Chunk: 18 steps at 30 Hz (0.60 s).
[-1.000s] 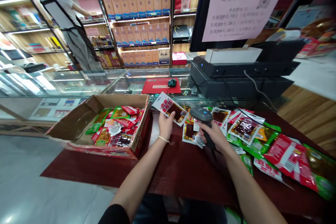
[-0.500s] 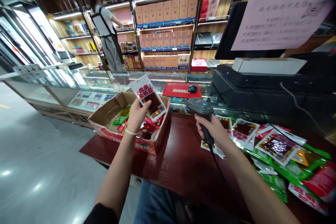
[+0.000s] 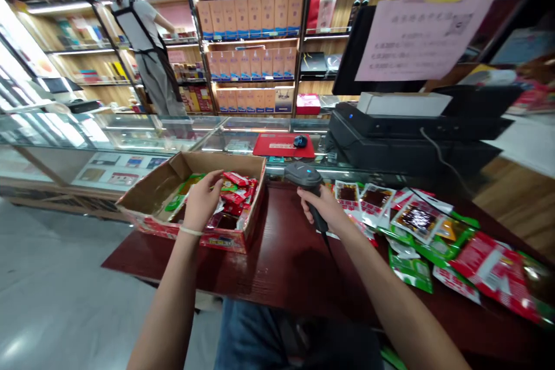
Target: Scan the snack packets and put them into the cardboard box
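My left hand (image 3: 203, 201) is over the cardboard box (image 3: 143, 217), its thumb and fingers apart and no packet visible in them. Inside the box lie red and green snack packets (image 3: 236, 196), some partly hidden behind that hand. My right hand (image 3: 323, 208) is wrapped round the handle of a black barcode scanner (image 3: 303, 174), held above the dark red wooden counter (image 3: 277, 266). To the right of the scanner, several snack packets (image 3: 418, 217) are spread in a loose pile, the nearest ones partly behind my right hand.
A black mouse (image 3: 300, 141) sits on a red mat (image 3: 277, 145) on the glass display case. At the right stand a monitor (image 3: 347, 58) with a pink paper sign (image 3: 416, 40) and black equipment (image 3: 381, 139). A person in an apron (image 3: 147, 52) faces the stocked shelves.
The packet with a dark window that my left hand held up is out of that hand, which is now lower over the box. The scanner stays in my right hand. The view has shifted rightward.
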Each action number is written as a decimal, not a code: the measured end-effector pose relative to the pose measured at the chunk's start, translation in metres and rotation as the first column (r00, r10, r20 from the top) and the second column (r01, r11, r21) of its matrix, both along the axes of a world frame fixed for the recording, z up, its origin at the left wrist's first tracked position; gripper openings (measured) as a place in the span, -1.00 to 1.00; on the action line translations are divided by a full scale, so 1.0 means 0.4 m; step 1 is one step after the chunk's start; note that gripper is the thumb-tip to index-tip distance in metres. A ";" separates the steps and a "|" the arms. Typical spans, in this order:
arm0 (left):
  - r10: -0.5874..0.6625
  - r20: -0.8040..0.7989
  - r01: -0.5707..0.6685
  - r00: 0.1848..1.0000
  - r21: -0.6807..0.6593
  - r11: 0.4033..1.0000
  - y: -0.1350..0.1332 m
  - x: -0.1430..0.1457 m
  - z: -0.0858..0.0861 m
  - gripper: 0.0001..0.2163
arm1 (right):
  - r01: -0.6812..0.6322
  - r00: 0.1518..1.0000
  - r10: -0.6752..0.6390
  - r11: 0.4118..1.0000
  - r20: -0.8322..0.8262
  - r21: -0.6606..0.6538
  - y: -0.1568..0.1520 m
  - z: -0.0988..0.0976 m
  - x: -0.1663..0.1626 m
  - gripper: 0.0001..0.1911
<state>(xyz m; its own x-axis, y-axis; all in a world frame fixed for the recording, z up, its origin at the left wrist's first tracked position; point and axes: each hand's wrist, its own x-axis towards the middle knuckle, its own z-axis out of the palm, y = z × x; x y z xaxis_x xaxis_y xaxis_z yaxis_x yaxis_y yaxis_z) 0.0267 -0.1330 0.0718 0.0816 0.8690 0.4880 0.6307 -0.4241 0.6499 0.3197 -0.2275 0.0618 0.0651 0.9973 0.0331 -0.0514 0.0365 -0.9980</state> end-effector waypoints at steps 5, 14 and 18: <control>-0.214 0.077 0.211 0.974 0.039 0.977 -0.080 0.173 0.037 -0.72 | 0.091 0.996 -0.091 0.996 -0.010 -0.002 -0.038 -0.014 0.096 -0.68; -0.535 0.274 0.583 0.799 -0.139 0.800 -0.095 0.503 -0.079 -0.76 | 0.342 0.938 -0.344 0.938 -0.033 -0.057 -0.114 -0.065 0.302 -0.67; -0.522 0.391 0.641 0.758 -0.294 0.709 -0.078 0.649 -0.198 -0.79 | 0.428 0.900 -0.432 0.901 -0.056 -0.074 -0.132 -0.097 0.379 -0.65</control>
